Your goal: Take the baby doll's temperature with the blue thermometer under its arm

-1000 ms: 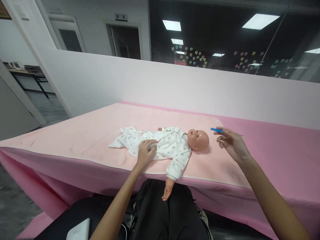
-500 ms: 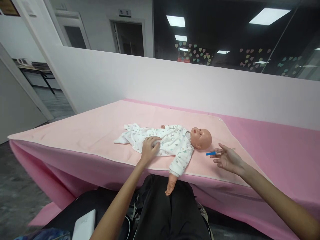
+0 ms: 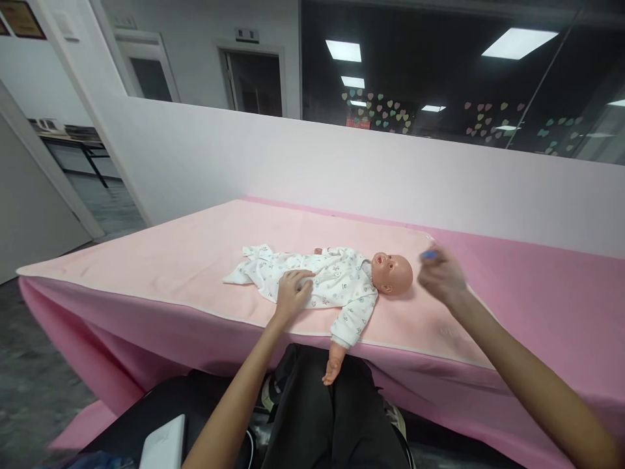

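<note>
Seen from the head camera, a baby doll (image 3: 342, 280) in a white printed sleepsuit lies on its back along the near edge of a pale pink blanket (image 3: 195, 254), which covers a table draped in a deeper pink cloth (image 3: 547, 293). The doll's bare head points right, its legs left, and one arm hangs down over the near edge of the table. The person's left hand (image 3: 291, 294) rests flat on the doll's middle, fingers loosely spread on the sleepsuit and gripping nothing. The right hand (image 3: 439, 275) is raised just right of the doll's head, apart from it and blurred; the fingers look curled in around a small blue object (image 3: 428, 255) whose tip shows at the top of the hand, though what the object is cannot be made out. A white partition wall (image 3: 342, 163) stands along the far side of the table, with dark glass above it
</note>
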The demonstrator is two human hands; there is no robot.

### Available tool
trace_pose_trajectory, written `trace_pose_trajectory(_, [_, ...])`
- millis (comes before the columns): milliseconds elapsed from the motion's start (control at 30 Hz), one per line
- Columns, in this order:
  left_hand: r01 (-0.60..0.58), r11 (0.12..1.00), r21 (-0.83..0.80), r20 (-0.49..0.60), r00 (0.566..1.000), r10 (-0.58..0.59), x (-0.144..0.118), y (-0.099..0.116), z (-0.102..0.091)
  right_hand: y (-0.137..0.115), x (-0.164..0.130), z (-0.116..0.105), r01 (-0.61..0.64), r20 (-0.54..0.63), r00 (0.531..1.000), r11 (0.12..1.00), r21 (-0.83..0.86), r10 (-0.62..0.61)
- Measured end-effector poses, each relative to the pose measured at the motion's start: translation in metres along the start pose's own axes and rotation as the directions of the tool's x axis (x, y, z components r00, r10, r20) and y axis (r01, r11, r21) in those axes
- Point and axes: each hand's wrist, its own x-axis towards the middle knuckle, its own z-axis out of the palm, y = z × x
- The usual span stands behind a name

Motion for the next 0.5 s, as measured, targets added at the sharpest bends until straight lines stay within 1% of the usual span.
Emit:
trace_pose_trajectory(67, [-0.003,1.000,-0.002,0.001,1.000,0.003,0.000,0.001,-0.001,-0.001,0.001,0.011,-0.047,0.006,0.999,0.998,-0.030,0.047])
trace_pose_trajectory(100, [-0.005,1.000,-0.006,0.003,1.000,0.005,0.000,0.001,-0.001,-0.001,0.002,0.015,-0.031,-0.002,1.000,0.999,-0.016,0.031])
trace_pose_trajectory(167, [-0.002,1.000,-0.011,0.006,1.000,0.002,0.000,0.002,-0.001,-0.003,0.004,0.021,0.081,-0.104,0.992,0.993,0.083,-0.072])
trace_pose_trajectory(200, [0.001,1.000,-0.013,0.005,1.000,-0.001,0.000,0.002,-0.001,-0.004,0.006,0.023,0.107,-0.151,0.985,0.987,0.121,-0.088])
trace_pose_trajectory(233, [0.004,1.000,-0.013,0.003,1.000,-0.003,0.000,0.002,-0.001,-0.005,0.008,0.023,0.077,-0.164,0.985,0.988,0.137,-0.054])
trace_pose_trajectory(267, [0.006,1.000,-0.014,0.002,1.000,-0.006,0.000,0.002,-0.001,-0.006,0.011,0.023,0.014,-0.151,0.988,0.990,0.140,0.007])
trace_pose_trajectory(300, [0.009,1.000,-0.015,0.001,1.000,-0.009,0.000,0.002,-0.001,-0.007,0.013,0.022,-0.049,-0.117,0.991,0.989,0.140,0.066])
trace_pose_trajectory(333, [0.011,1.000,-0.016,0.002,1.000,-0.011,0.000,0.001,-0.001,-0.008,0.014,0.020,-0.068,-0.094,0.992,0.986,0.155,0.083])
trace_pose_trajectory(367, [0.011,1.000,-0.016,0.005,1.000,-0.011,0.000,0.001,-0.001,-0.010,0.015,0.019,-0.020,-0.113,0.993,0.981,0.191,0.042])
trace_pose_trajectory(433, [0.012,1.000,-0.015,0.007,1.000,-0.012,0.000,0.000,-0.001,-0.012,0.015,0.017,0.166,-0.234,0.966,0.955,0.246,-0.108])
trace_pose_trajectory(467, [0.011,1.000,-0.014,0.007,1.000,-0.011,0.000,0.000,-0.001,-0.013,0.014,0.016,0.179,-0.234,0.964,0.955,0.237,-0.123])
trace_pose_trajectory(500, [0.009,1.000,-0.014,0.005,1.000,-0.009,0.000,0.000,-0.001,-0.014,0.011,0.016,0.141,-0.195,0.976,0.965,0.219,-0.098])
